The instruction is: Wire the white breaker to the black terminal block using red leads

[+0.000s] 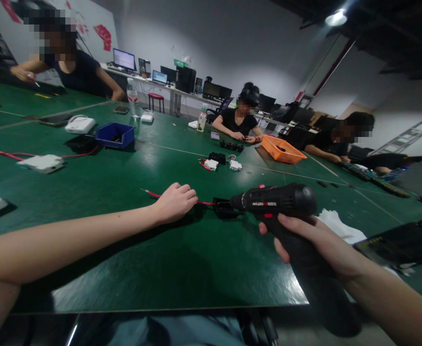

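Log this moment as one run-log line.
left hand: holds red wire | right hand: grips black drill | drill tip: at black block, contact unclear | beyond: blue bin, orange bin

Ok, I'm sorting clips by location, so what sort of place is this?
Probably a workshop for small assembly: a power drill, a blue bin and a large green worktable suggest it.

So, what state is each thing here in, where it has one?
Power drill: in the right grip, aimed at the black part; whether running, unclear
Red wire: in the left grip
Black part: on the table
Blue bin: open, dark items inside
Orange bin: open, dark items inside
Left bottle: upright
Leftmost monitor: lit
Laptop: open, lit
Ceiling lamp: on
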A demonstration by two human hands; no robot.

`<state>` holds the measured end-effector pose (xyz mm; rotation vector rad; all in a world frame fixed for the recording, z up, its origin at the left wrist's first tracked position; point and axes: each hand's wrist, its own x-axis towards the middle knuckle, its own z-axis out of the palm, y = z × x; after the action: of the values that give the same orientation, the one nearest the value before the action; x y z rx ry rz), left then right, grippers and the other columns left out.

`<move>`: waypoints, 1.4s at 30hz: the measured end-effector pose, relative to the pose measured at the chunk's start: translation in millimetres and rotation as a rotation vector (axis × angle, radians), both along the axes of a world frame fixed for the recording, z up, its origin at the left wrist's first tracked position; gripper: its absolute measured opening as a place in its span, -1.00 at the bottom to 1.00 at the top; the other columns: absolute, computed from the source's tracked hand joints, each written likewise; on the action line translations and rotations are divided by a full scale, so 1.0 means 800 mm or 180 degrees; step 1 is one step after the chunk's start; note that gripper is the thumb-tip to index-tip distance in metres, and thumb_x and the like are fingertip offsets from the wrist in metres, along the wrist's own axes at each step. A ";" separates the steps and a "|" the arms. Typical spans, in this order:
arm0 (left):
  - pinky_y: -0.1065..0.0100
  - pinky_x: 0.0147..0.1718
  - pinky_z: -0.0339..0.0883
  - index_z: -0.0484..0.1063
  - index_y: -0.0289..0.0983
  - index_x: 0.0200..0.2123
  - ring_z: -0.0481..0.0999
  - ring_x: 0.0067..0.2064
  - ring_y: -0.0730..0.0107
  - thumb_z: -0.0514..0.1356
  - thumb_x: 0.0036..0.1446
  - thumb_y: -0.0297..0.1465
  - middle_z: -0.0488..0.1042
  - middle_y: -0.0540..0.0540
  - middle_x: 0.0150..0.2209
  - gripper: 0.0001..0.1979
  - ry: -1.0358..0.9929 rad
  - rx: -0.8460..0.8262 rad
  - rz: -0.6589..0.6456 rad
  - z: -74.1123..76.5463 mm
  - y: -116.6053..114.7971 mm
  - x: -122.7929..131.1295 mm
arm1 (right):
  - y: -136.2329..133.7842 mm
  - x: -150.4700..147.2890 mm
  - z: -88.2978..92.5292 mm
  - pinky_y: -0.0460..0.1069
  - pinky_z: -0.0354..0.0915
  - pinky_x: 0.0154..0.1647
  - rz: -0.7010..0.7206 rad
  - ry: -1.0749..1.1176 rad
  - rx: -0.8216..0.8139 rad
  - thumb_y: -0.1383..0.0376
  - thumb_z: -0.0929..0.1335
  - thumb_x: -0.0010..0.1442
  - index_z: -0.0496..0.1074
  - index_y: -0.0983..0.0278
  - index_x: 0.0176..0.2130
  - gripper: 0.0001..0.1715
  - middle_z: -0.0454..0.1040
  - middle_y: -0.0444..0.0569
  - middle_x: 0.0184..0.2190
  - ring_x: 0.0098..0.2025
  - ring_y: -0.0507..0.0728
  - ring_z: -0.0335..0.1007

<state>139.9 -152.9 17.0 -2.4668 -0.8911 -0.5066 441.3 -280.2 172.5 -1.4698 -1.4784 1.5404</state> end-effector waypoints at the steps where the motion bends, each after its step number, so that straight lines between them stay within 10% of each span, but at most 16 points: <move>1: 0.24 -0.34 0.06 0.46 -0.26 -0.26 0.40 -0.20 0.24 0.08 0.34 -0.39 0.50 -0.12 -0.27 -0.82 -0.0008 -0.0003 -0.0002 0.000 0.000 0.000 | 0.000 -0.001 0.001 -0.08 0.14 -0.63 -0.0004 -0.0003 0.0009 -0.08 0.42 0.17 0.51 0.30 -0.20 -0.50 0.45 -0.08 -0.61 -0.62 0.03 0.29; 42: 0.24 -0.35 0.05 0.46 -0.27 -0.24 0.39 -0.21 0.23 0.09 0.33 -0.38 0.50 -0.14 -0.26 -0.83 0.0052 0.0034 -0.0013 -0.003 0.002 -0.001 | 0.001 -0.006 0.003 -0.09 0.11 -0.66 -0.0055 0.0033 0.0024 -0.10 0.43 0.15 0.48 0.32 -0.30 -0.49 0.44 -0.09 -0.61 -0.64 -0.01 0.28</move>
<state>138.7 -151.5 14.4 -2.4601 -0.8747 -0.4907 436.2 -279.1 175.3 -1.4643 -1.4605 1.5282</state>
